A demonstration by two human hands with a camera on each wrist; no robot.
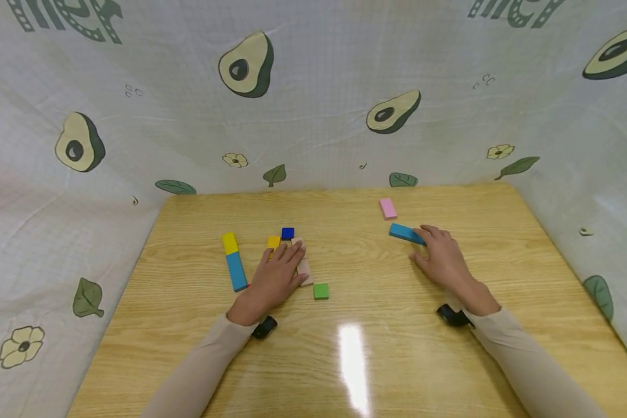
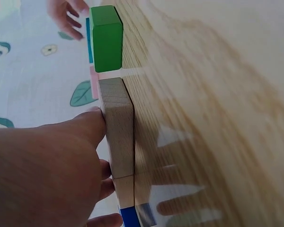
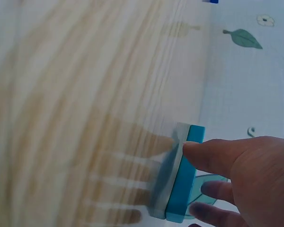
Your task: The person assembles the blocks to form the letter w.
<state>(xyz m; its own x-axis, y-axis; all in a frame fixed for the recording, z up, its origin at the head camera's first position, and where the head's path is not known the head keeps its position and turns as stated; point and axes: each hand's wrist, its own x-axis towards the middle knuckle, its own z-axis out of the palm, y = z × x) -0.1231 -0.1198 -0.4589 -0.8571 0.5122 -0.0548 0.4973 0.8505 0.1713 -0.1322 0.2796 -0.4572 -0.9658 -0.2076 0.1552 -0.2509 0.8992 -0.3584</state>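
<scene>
My left hand [image 1: 279,273] lies with fingers fairly straight over a row of plain wooden blocks [image 1: 304,271], its fingertips along their side in the left wrist view. Partly under this hand is an orange-yellow block [image 1: 273,241], with a dark blue cube [image 1: 288,233] just beyond. A green block [image 1: 321,291] sits right of the thumb. My right hand [image 1: 441,258] is at the right end of a long blue block [image 1: 404,233]. Its fingertips reach the block's end, and the thumb is spread on the near side. In the right wrist view, the thumb overlaps the blue block [image 3: 185,175].
A pink block [image 1: 388,209] lies beyond the long blue one. At the left, a yellow block [image 1: 230,243] and another blue block [image 1: 236,271] stand end to end. A bit of red shows beside the left hand. Printed cloth [image 1: 319,145] rises behind the wooden table [image 1: 188,348].
</scene>
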